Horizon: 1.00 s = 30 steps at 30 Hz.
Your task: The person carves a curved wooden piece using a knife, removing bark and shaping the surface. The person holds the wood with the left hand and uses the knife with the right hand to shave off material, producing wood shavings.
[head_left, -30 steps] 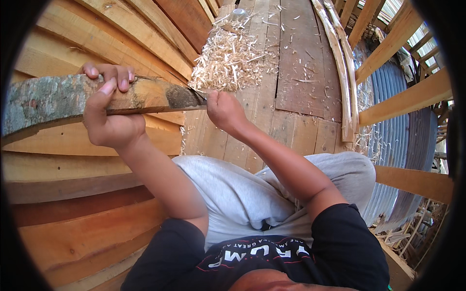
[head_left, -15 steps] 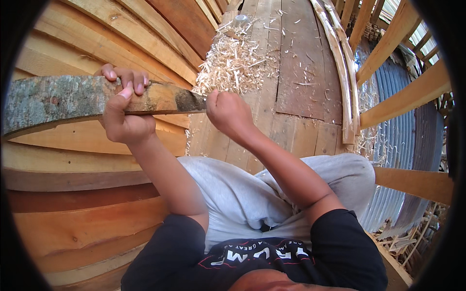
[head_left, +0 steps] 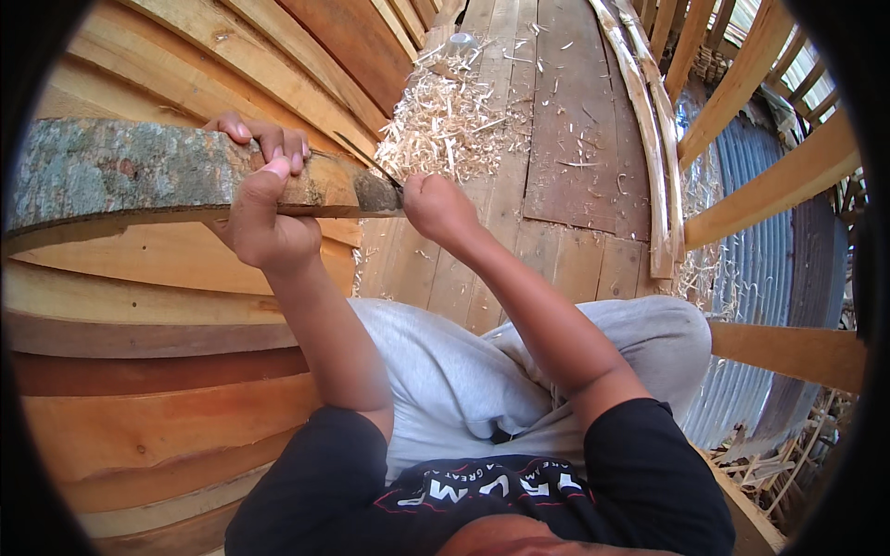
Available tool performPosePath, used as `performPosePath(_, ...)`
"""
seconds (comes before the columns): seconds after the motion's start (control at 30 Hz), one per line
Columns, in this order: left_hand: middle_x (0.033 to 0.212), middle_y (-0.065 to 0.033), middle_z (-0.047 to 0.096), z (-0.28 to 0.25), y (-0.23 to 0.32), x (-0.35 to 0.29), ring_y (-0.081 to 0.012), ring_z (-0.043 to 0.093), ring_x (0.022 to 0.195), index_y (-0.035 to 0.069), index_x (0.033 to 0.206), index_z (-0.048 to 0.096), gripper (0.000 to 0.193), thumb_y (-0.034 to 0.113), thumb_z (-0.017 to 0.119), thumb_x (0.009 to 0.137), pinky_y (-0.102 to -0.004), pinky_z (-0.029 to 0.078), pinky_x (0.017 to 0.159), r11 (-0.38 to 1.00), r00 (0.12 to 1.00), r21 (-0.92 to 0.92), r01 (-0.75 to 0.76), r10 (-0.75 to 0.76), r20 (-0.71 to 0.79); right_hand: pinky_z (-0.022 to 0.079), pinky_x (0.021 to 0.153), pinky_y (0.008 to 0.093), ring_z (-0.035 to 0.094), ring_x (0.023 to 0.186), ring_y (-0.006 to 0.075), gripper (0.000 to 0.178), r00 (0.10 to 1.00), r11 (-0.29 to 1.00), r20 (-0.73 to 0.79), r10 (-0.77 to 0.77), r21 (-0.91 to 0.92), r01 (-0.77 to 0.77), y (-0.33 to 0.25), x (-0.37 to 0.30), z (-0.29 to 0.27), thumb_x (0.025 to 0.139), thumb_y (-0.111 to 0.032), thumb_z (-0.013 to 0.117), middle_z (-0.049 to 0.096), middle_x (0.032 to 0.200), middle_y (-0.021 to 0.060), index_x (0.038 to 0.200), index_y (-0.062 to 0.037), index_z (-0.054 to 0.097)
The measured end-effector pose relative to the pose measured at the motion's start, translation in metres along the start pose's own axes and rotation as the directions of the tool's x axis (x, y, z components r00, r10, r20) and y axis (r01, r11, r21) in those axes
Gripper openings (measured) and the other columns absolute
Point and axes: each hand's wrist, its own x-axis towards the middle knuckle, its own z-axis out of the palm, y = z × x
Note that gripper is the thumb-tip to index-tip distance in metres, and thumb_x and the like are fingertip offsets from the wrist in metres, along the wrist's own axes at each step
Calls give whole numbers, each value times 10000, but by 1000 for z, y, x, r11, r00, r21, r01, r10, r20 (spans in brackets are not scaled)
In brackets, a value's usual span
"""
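Note:
A thick piece of wood [head_left: 120,171] with grey-green bark comes in from the left, its narrower end cut down to bare wood. My left hand [head_left: 269,199] is closed around it close to that end, thumb on the near side and fingers over the far edge. In a fist, my right hand [head_left: 440,208] is at the dark tip of the wood. A thin dark knife blade [head_left: 366,159] runs from that fist up and left, slanting just beyond the tip; the handle is hidden inside the fingers.
A heap of pale wood shavings [head_left: 445,120] lies on the plank floor [head_left: 565,264] ahead, near a small clear cup [head_left: 461,43]. The board wall [head_left: 139,435] is close on my left. To the right are long peeled strips [head_left: 654,120], wooden rails [head_left: 788,190] and corrugated metal sheets [head_left: 756,250].
My left hand and the wood have shifted to the right and slightly away from me. The knife blade, mostly hidden before, now shows slanting beyond the wood's tip. My right hand has moved slightly.

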Motion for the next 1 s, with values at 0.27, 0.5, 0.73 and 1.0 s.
performPosePath(0.27, 954, -124, 424, -9, -3, -1, -232, 497, 736, -33, 1056, 439, 418, 0, 505, 644, -398, 464, 692, 992, 997, -118, -36, 44, 66, 475, 814, 519, 609, 814, 495, 552, 997, 996, -17, -69, 64, 70, -3, -5, -8, 936, -308, 313, 610, 818, 344, 768, 109, 633)
performPosePath(0.5, 801, -129, 495, 11, 3, 3, -247, 497, 789, 26, 1003, 443, 388, 84, 518, 627, -348, 433, 770, 997, 997, 42, -68, 70, -42, 471, 820, 527, 610, 807, 490, 548, 997, 998, -55, -63, 10, 64, -6, -2, -4, 949, -304, 326, 608, 801, 343, 742, 96, 638)
performPosePath(0.73, 770, -139, 461, 2, 2, -2, -228, 480, 724, -30, 1039, 452, 406, 3, 511, 638, -350, 444, 677, 997, 998, -45, -64, 65, 14, 478, 812, 524, 622, 810, 473, 533, 998, 996, -28, -63, -57, 62, -11, -6, -11, 944, -300, 317, 632, 825, 313, 761, 68, 657)
performPosePath(1.0, 779, -108, 446, -14, 0, 1, -205, 444, 715, 14, 1004, 442, 385, 62, 518, 630, -345, 404, 714, 998, 999, -43, -42, 44, 28, 482, 778, 532, 608, 732, 487, 568, 993, 988, -45, -105, -115, 99, -21, -12, -19, 955, -306, 311, 615, 739, 314, 683, 77, 630)
